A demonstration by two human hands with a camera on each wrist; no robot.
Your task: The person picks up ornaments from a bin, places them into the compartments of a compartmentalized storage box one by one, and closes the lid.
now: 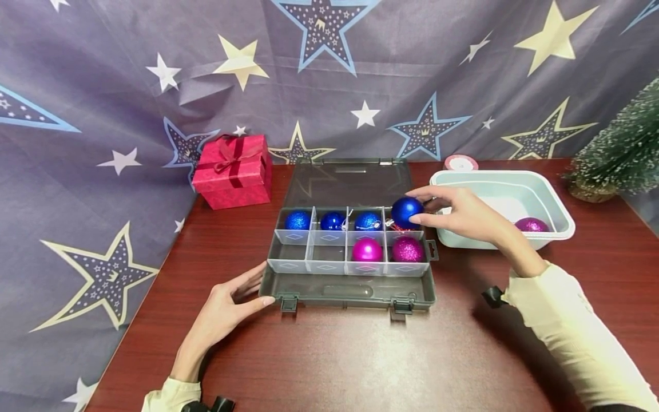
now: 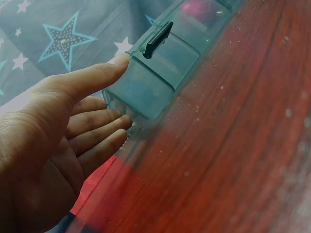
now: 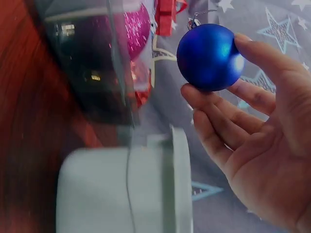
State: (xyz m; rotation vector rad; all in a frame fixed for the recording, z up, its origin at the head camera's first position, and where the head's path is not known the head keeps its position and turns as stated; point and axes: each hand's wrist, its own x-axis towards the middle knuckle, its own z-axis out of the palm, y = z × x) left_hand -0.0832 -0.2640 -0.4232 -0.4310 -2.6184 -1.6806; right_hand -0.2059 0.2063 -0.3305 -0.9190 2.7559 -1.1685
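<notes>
While the left hand (image 1: 223,312) touches the box (image 1: 306,282): its grip is wide, thumb on the near left corner
Blue ball (image 1: 407,212): pinched in the right hand (image 1: 463,215) over the back-right compartment (image 1: 412,235), where something red (image 3: 142,98) shows
Tub (image 1: 494,184): a pink ball (image 1: 532,225) lies inside
Compartments: apparently being filled, ball by ball; the next move seems to call for clearing the dividers (image 1: 328,237), then loosening the right grip gently

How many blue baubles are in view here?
4. One blue bauble is pinched in the right hand; the back row of the divided box holds, from left, a glittery one, a shiny one and another glittery one. The near wall of the tub may hide others.
</notes>
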